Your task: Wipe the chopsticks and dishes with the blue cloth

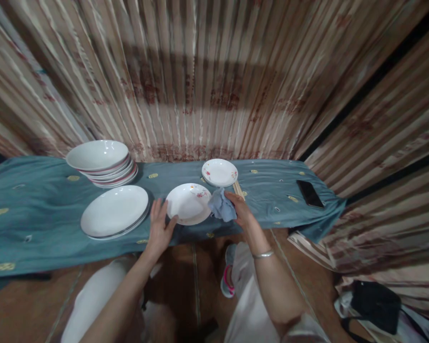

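A white plate with a floral rim lies near the table's front edge, between my hands. My left hand rests at its left rim, fingers spread and thumb by the near edge. In my right hand is a crumpled blue cloth, bunched close to the plate's right rim. Behind them sits a small stack of floral plates, with what look like chopsticks partly under it. Left of my left hand are stacked oval white plates.
At the back left stands a stack of white bowls. A black phone lies toward the right end of the green tablecloth. Striped curtains hang behind the table. A black bag is at the lower right.
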### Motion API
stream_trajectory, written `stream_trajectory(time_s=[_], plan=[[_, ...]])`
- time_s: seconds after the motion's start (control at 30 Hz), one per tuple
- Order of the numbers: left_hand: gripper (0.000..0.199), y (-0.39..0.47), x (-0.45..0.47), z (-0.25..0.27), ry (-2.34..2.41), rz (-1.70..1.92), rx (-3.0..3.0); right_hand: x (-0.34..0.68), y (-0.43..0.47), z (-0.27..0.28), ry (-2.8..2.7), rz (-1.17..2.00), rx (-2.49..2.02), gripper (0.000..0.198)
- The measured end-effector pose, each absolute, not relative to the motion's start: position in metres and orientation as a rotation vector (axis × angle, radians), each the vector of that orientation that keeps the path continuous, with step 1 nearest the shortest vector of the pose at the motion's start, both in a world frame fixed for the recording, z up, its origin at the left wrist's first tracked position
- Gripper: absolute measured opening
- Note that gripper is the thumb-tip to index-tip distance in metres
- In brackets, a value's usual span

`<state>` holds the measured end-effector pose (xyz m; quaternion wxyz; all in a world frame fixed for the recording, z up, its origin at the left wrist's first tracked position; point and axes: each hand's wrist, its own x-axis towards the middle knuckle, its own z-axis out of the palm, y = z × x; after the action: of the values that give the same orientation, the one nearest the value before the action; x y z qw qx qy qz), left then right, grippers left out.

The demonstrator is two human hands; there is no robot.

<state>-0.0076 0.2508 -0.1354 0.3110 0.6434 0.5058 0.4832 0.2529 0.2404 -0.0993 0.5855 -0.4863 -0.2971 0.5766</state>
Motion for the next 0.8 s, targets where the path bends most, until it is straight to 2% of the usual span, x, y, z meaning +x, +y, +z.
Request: stream_trajectory(time_s=[0.23, 0.43, 0.7, 0.8], plan=[[0.029, 0.237, 0.013, -0.141, 1.124, 0.971, 2.171, 0.250, 0.244, -0.094, -0.585, 1.350, -1.028, 0.032], [0.025, 0.245, 0.015, -0.143, 1.141, 0.826, 2.359, 0.245, 0.245, -0.088, -0.576, 1.322, -0.972, 0.032], [0.013, 0.252, 0.027, -0.102, 1.133, 1.122, 1.829, 0.247, 0.236, -0.067, -0.522, 1.156, -0.924, 0.028], [0.024, 0.248, 0.030, -0.081, 1.141, 1.129, 1.413, 0.241, 0.230, -0.064, -0.564, 1.068, -0.936, 0.030]])
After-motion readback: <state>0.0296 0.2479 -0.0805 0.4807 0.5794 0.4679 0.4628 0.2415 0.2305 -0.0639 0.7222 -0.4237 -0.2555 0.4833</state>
